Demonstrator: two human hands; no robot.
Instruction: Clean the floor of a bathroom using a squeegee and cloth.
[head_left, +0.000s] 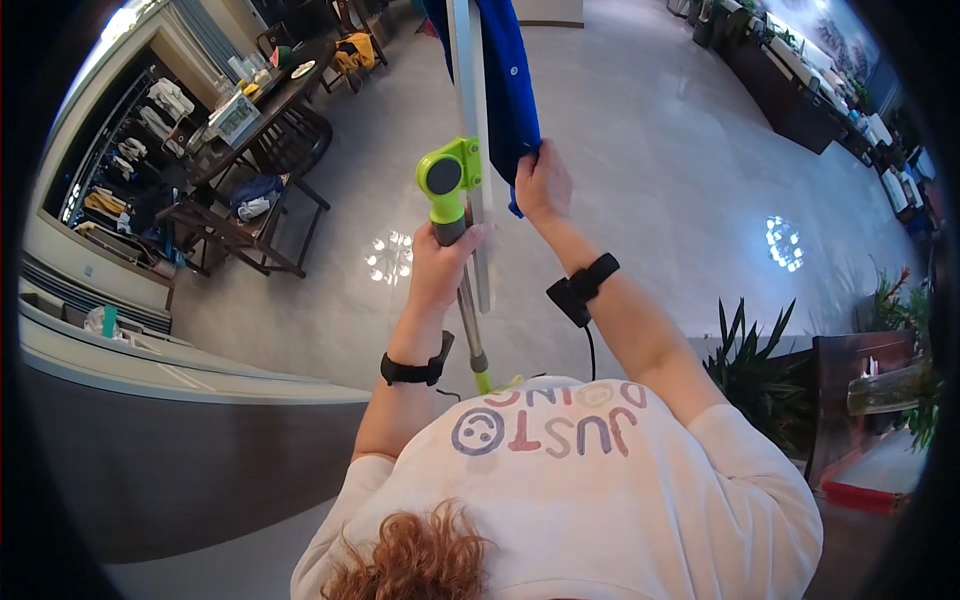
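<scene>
My left hand (437, 266) grips the grey top of a pole (466, 300), just under a lime-green swivel joint (448, 180). Bolted to that joint is a long, narrow metal mop plate (465, 90), standing upright in front of me. A blue cloth mop cover (511, 97) with a snap button hangs along the plate's right side. My right hand (545, 184) pinches its lower edge between thumb and fingers. Below the cloth, the plate's bare lower end shows. The pole runs down towards my body, with a green part near my shirt.
A dark wooden table (217, 161) carrying dishes and a box is at left, beside a chair (251, 232) with clothes on it. Long dark cabinets (787, 105) line the upper right. A spiky potted plant (750, 367) stands close at right, and a curved counter (225, 382) at left.
</scene>
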